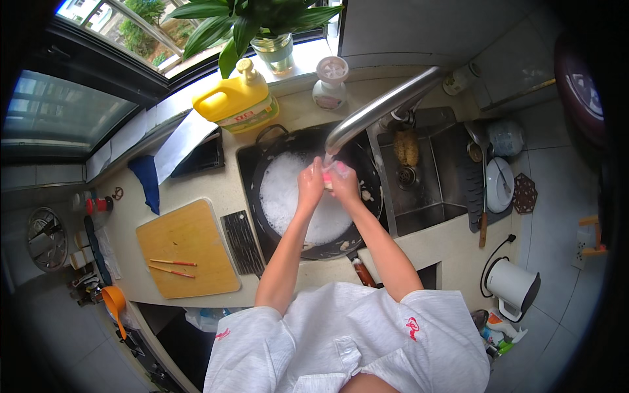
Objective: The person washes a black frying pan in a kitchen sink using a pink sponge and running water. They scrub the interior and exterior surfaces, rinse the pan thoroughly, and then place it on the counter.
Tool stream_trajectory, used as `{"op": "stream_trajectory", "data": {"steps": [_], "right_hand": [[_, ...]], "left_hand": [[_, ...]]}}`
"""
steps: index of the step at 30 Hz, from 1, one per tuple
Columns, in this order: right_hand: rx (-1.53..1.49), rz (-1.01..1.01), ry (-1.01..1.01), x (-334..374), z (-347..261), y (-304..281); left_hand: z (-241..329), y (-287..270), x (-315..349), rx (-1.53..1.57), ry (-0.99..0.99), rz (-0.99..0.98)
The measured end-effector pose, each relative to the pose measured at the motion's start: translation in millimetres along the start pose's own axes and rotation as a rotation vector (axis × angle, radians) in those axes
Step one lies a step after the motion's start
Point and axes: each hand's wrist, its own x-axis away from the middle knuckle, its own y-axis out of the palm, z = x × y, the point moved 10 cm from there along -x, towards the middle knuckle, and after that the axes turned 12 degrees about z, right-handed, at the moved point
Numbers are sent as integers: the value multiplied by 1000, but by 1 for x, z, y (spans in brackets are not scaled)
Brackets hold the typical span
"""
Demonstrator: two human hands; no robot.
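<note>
tap spout (383, 108) close above hands, foamy wok (308, 196) filling sink below

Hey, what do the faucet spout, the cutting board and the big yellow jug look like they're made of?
Faucet spout: brushed or satin metal, likely stainless steel, grey with soft highlights.
Cutting board: pale wood or bamboo, matte, warm tan, faint grain.
Yellow jug: glossy plastic, moulded handle, pump top.
</note>
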Motion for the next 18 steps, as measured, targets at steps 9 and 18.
{"op": "stream_trajectory", "data": {"steps": [9, 18], "right_hand": [[-294, -139, 21, 1, -2, 17], [-100, -104, -178, -2, -3, 26]], "left_hand": [[7, 9, 24, 668, -316, -86], [-17, -6, 20, 307, -207, 44]]}}
